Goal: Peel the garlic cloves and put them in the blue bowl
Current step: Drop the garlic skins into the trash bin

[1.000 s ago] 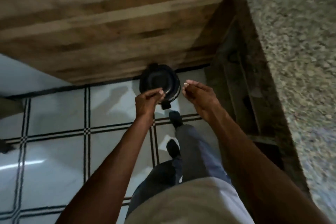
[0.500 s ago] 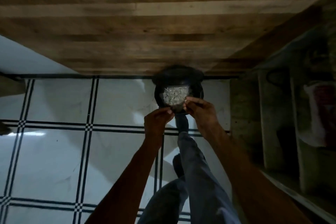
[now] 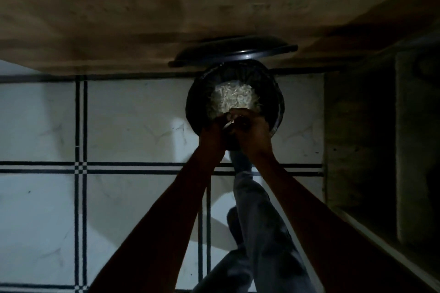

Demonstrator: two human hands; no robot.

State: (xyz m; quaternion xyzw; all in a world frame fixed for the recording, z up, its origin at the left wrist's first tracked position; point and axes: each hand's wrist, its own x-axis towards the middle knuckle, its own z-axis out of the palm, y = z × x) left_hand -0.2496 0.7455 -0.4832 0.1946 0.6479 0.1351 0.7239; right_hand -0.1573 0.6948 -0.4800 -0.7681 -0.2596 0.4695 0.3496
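Bin lid (image 3: 232, 53): now swung up, where 1 s ago it covered the bin (image 3: 273, 93); pale peelings show inside.
Hands: left hand (image 3: 214, 134) and right hand (image 3: 253, 133) have met over the rim, fingers pinching a pale scrap (image 3: 228, 125) (skin or clove, cannot tell).
Blue bowl: not in view.
Meaning: probably discarding peel.

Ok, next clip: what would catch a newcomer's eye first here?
The open black bin on the tiled floor, its pale heap of scraps the brightest thing in a dark frame, with the raised lid behind it. Just above its near rim, the left hand and right hand meet, pinching something small and pale that is too dim to identify.
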